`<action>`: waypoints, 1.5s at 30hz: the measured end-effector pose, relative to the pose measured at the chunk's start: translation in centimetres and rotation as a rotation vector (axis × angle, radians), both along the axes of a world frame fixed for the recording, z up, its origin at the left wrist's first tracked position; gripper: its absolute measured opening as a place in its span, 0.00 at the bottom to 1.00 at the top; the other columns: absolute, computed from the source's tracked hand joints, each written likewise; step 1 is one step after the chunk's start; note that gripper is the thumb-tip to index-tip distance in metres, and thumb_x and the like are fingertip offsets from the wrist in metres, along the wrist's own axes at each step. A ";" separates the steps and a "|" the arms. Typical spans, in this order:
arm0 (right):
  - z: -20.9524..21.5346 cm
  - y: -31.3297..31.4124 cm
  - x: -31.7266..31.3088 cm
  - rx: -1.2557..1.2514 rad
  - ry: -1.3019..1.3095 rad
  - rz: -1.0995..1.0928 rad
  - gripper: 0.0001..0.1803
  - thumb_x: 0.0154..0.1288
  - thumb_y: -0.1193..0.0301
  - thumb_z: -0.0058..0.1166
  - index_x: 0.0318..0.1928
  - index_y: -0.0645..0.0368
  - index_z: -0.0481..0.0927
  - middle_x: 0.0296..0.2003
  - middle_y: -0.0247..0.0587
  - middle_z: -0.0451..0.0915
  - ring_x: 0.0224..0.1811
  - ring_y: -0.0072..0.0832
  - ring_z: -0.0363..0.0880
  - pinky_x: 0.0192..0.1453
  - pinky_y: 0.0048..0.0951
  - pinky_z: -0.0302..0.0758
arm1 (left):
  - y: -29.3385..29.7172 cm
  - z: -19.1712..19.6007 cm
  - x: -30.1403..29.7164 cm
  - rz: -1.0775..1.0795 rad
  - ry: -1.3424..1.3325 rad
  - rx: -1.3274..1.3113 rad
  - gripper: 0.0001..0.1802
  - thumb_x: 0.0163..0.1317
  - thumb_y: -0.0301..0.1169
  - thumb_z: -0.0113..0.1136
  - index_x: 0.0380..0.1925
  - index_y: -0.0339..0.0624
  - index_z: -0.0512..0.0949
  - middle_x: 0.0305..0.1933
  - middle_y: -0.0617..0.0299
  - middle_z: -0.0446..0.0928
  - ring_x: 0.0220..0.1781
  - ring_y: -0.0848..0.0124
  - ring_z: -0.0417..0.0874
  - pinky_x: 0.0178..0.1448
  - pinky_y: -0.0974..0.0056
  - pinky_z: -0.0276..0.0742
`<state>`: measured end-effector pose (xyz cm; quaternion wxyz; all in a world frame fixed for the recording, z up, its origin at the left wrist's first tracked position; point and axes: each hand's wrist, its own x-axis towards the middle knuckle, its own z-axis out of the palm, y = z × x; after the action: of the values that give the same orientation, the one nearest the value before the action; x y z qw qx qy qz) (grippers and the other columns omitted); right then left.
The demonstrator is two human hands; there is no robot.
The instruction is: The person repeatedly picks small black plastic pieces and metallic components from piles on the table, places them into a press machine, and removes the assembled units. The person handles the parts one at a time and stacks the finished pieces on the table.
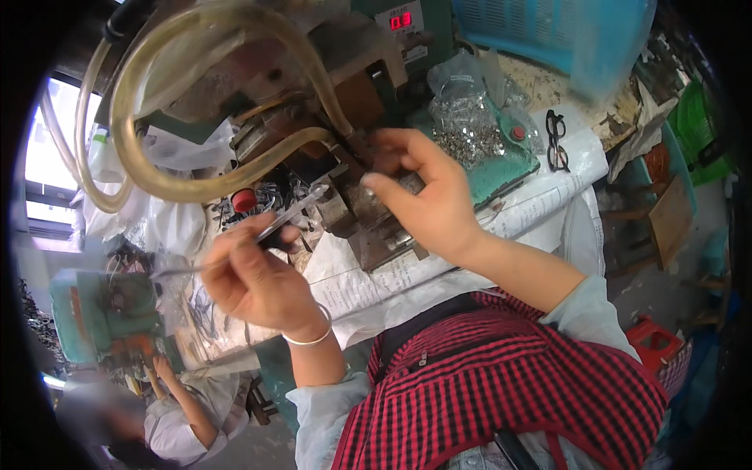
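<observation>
My left hand (262, 282) is closed around slim metal tweezers (288, 216). Their front end points up and right toward a dark metal fixture (356, 205), while the back end sticks out left behind my fingers. At the fixture's upper right edge, my right hand (431, 196) has its thumb and forefinger curved and apart. I make out nothing held between them; the fingertips lie against or just beside the metal. A yellowish hose (227, 188) loops overhead and ends at the fixture, near my right fingertips.
Behind my right hand, a clear bag of small shiny metal parts (466, 129) rests on a green machine base (509, 168) with a red button. Glasses (556, 141) lie on white paper sheets (501, 219). Another red button (244, 200) stands left. A person (180, 427) works at a green machine (102, 305).
</observation>
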<state>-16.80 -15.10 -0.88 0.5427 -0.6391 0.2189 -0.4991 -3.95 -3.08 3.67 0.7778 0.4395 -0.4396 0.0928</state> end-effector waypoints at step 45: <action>-1.1 -1.2 0.2 -0.029 -0.015 0.072 0.13 0.65 0.77 0.63 0.48 0.63 0.78 0.36 0.42 0.86 0.42 0.29 0.85 0.49 0.28 0.78 | 1.6 -1.2 0.4 0.094 0.128 0.058 0.04 0.76 0.25 0.56 0.42 0.35 0.74 0.39 0.46 0.84 0.31 0.66 0.86 0.29 0.67 0.85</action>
<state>-16.59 -16.32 -1.99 0.5524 -0.6508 0.1845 -0.4871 -3.59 -1.44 2.47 0.7859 0.4872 -0.3705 0.0882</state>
